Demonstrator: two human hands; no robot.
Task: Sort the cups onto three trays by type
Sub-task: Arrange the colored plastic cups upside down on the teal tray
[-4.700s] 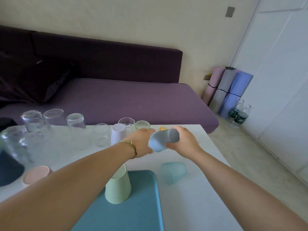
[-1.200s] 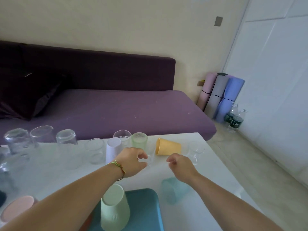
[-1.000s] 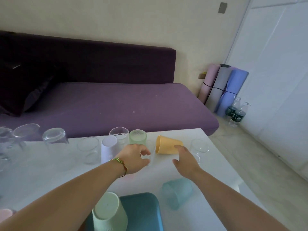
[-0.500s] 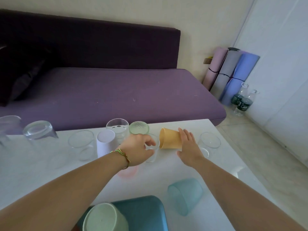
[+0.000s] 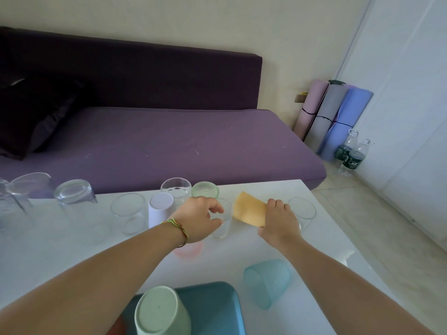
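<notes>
Head view: the tray [image 5: 212, 305] sits at the near edge of the table [image 5: 72, 250]. One green cup [image 5: 159, 313] stands upside down on the tray's left part. A teal cup [image 5: 268, 281] lies on its side on the table, just right of the tray. Beyond the tray, my right hand [image 5: 278, 223] grips the orange cup [image 5: 249, 211], fingers curled over its top and thumb beneath; the cup is on its side. Whether it touches the table, I cannot tell. Beyond the tray and just left of the orange cup, my left hand [image 5: 198, 218] curls thumb and forefinger round a small glass [image 5: 221, 226], which stands upright. Further beyond the tray stand an upturned lilac cup [image 5: 159, 209], a green glass [image 5: 205, 189] and a row of clear glasses [image 5: 128, 211] along the far edge
</notes>
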